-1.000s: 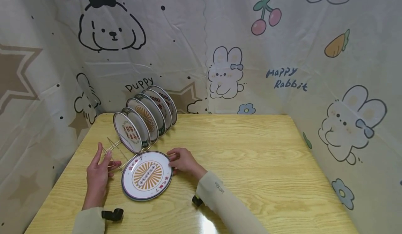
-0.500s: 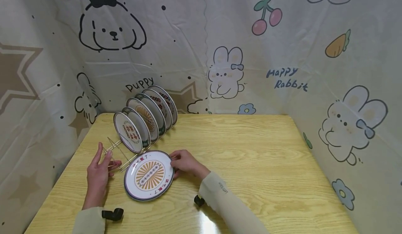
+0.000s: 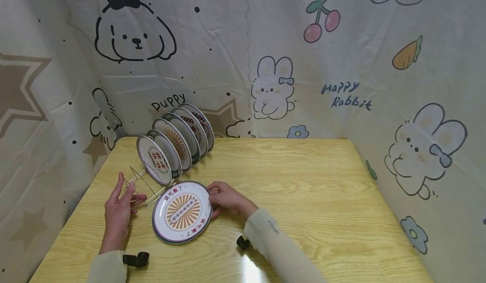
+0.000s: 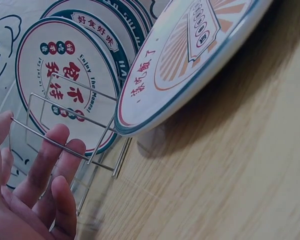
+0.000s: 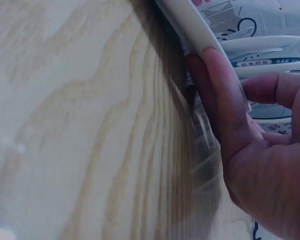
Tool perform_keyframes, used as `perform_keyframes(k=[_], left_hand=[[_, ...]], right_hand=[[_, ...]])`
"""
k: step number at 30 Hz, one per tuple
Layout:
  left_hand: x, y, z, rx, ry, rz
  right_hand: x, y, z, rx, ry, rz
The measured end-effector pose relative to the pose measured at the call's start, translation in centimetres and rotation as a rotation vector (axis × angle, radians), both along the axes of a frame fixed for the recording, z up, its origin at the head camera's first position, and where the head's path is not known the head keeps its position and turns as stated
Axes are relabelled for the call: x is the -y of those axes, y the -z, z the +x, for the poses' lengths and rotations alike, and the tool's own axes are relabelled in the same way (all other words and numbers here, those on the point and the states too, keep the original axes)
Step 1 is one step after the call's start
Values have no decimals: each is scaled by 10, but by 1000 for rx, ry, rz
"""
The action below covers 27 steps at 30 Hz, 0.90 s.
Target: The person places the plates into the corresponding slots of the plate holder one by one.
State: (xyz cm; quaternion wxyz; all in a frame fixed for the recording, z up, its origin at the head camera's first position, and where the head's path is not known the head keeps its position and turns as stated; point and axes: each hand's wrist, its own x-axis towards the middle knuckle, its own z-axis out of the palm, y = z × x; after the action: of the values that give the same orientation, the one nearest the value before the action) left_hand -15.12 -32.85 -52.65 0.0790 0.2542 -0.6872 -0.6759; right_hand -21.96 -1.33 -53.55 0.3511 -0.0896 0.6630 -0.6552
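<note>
My right hand (image 3: 228, 198) pinches the right rim of a white plate (image 3: 183, 212) with an orange sunburst and a dark rim. In the right wrist view, fingers (image 5: 221, 82) lie along the plate's underside, and the plate is tilted above the table. The left hand (image 3: 118, 211) holds the near end of a wire plate rack (image 3: 152, 200). From the left wrist view, its fingers (image 4: 42, 155) reach around the rack's end wire (image 4: 50, 142). The held plate overlaps the rack's front right corner in the head view.
Several plates stand on edge in the rack, the nearest one (image 3: 155, 160) bearing red lettering. Behind them hangs a printed cloth (image 3: 235, 34), which also lines both sides of the wooden table (image 3: 303, 198).
My right hand has drawn the plate slightly to the right, and its printed face has turned a little. The left hand and the rack have stayed in place.
</note>
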Motion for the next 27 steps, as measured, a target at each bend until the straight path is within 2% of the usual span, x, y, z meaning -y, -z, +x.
perform_keyframes(k=[17, 27], left_hand=[[1, 0, 0, -8, 32, -18], [-3, -1, 3, 16, 11, 2]], right_hand=[[-7, 4, -2, 5, -11, -39], [-16, 2, 5, -11, -33, -72]])
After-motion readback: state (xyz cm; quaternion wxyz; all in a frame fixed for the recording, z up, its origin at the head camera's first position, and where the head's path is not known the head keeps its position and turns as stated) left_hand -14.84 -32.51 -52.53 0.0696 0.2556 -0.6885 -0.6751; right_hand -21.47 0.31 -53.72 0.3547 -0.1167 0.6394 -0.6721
